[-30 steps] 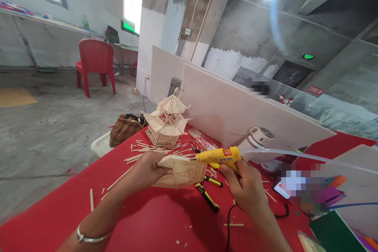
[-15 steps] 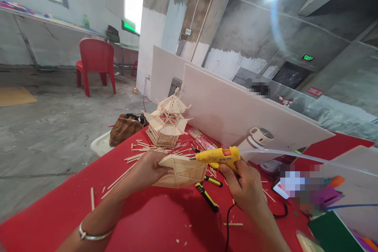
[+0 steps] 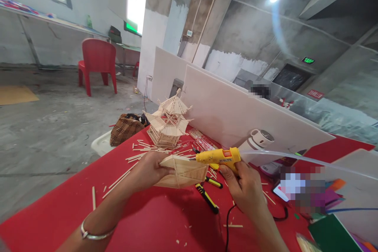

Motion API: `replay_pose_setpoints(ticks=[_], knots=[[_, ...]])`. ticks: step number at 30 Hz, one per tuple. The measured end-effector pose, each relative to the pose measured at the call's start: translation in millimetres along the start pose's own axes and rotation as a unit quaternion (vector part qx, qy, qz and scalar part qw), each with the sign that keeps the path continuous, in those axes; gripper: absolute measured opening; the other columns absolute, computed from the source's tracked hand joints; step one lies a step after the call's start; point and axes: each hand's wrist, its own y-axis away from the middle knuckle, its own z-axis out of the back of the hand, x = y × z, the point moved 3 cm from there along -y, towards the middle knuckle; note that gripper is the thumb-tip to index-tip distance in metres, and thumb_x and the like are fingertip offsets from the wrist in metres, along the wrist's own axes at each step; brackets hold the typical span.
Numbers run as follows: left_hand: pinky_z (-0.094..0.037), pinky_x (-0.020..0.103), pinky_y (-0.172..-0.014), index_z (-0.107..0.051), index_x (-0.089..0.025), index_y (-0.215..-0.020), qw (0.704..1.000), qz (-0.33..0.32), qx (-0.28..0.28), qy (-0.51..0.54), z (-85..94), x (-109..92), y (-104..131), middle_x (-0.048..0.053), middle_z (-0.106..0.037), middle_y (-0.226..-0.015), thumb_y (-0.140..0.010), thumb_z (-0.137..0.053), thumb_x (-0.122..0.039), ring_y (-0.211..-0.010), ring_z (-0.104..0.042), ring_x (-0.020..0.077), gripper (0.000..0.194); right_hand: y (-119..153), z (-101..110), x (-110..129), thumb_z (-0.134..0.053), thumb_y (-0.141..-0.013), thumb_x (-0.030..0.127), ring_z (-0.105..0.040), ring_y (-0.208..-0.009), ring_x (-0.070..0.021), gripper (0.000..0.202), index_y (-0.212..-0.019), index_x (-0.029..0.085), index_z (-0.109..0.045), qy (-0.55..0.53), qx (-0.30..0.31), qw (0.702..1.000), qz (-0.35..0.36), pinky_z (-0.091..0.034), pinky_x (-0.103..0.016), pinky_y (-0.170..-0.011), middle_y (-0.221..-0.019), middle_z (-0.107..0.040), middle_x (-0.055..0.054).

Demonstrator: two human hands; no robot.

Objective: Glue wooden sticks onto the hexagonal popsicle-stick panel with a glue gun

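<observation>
My left hand (image 3: pixel 152 171) pinches the left end of a flat panel of thin wooden sticks (image 3: pixel 189 175), raised above the red table. Wrapped round the handle of a yellow glue gun (image 3: pixel 220 157) is my right hand (image 3: pixel 245 185). The gun's nozzle points left and meets the panel's upper edge, or lies very near it; I cannot tell which. A clear glue stick (image 3: pixel 289 157) runs out of the gun's back to the right. Beyond my left hand stands a small stick-built pagoda (image 3: pixel 168 122).
Loose sticks (image 3: pixel 141 145) lie around the pagoda on the red table (image 3: pixel 147 220). Two black-and-yellow utility knives (image 3: pixel 206 199) rest below the panel. A white lidded bottle (image 3: pixel 256 141) stands before white boards (image 3: pixel 230 106). A black cord (image 3: pixel 228 224) trails below my right hand.
The view has shifted very slightly. Both hands keep their hold, and the glue gun stays at the panel's upper edge.
</observation>
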Motion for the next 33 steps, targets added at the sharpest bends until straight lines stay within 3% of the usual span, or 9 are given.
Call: replay_pose_setpoints(ticks=[4,10,16,19,22,28,33], knots=[[-0.036,0.018,-0.055,-0.072,-0.013,-0.074,1.0,0.022,0.001,-0.017,-5.1,-0.6,0.5,-0.001,-0.061,-0.064,-0.076,-0.067,-0.029,-0.063,-0.051,0.0121,0.017,-0.5,-3.5,5.1,-0.05,-0.1,0.042,-0.053,-0.051,-0.0134,0.033,-0.075,0.02,-0.055,0.004,-0.004,1.0,0.015,-0.033,-0.026,-0.048,-0.064,-0.059,0.0],[-0.037,0.018,-0.057,-0.074,-0.014,-0.077,1.0,0.009,0.0,-0.007,-7.8,-1.5,0.3,0.0,-0.062,-0.066,-0.075,-0.067,-0.029,-0.065,-0.052,0.0127,0.017,-2.2,-4.0,9.5,-0.051,-0.099,0.041,-0.057,-0.055,-0.0143,0.031,-0.077,0.02,-0.056,-0.006,-0.005,1.0,0.017,-0.034,-0.025,-0.05,-0.067,-0.061,-0.001],[-0.032,0.017,-0.052,-0.069,-0.013,-0.068,1.0,0.018,0.013,-0.017,-11.9,-12.1,3.5,-0.002,-0.055,-0.059,-0.072,-0.061,-0.018,-0.059,-0.045,0.0098,0.011,-1.8,-13.3,18.0,-0.051,-0.099,0.041,-0.064,-0.068,-0.0178,0.027,-0.089,0.019,-0.063,0.002,0.035,0.999,0.024,-0.043,-0.027,-0.061,-0.078,-0.067,-0.004],[-0.035,0.018,-0.055,-0.072,-0.014,-0.074,1.0,0.012,0.012,0.009,-12.1,-13.6,4.3,-0.002,-0.06,-0.064,-0.073,-0.062,-0.02,-0.061,-0.048,0.0106,0.012,-0.9,-5.2,12.8,-0.052,-0.098,0.041,-0.061,-0.062,-0.0177,0.027,-0.088,0.019,-0.065,0.016,-0.03,0.999,-0.012,-0.041,-0.028,-0.058,-0.071,-0.065,-0.003],[-0.033,0.019,-0.055,-0.071,-0.014,-0.07,0.999,0.012,-0.019,-0.039,-9.3,-11.3,3.9,0.0,-0.061,-0.063,-0.074,-0.063,-0.02,-0.061,-0.05,0.0114,0.01,1.0,10.8,7.2,-0.056,-0.096,0.044,-0.055,-0.054,-0.017,0.03,-0.082,0.019,-0.064,0.026,-0.115,0.991,-0.059,-0.037,-0.028,-0.053,-0.064,-0.061,-0.002],[-0.031,0.02,-0.055,-0.067,-0.014,-0.065,0.991,-0.016,-0.059,-0.118,-8.6,-10.2,3.4,0.0,-0.06,-0.06,-0.073,-0.061,-0.015,-0.058,-0.049,0.0105,0.01,8.2,6.3,22.8,-0.054,-0.097,0.044,-0.054,-0.056,-0.0165,0.029,-0.087,0.019,-0.065,-0.044,-0.037,0.997,-0.051,-0.038,-0.028,-0.053,-0.066,-0.06,-0.001],[-0.031,0.022,-0.056,-0.069,-0.015,-0.068,0.987,-0.027,-0.068,-0.143,-8.9,-10.1,4.4,0.001,-0.063,-0.062,-0.075,-0.062,-0.016,-0.058,-0.05,0.0107,0.01,12.0,-2.8,27.7,-0.055,-0.097,0.041,-0.056,-0.059,-0.0164,0.025,-0.09,0.019,-0.065,-0.047,-0.027,0.998,-0.034,-0.038,-0.026,-0.052,-0.069,-0.061,-0.002]])
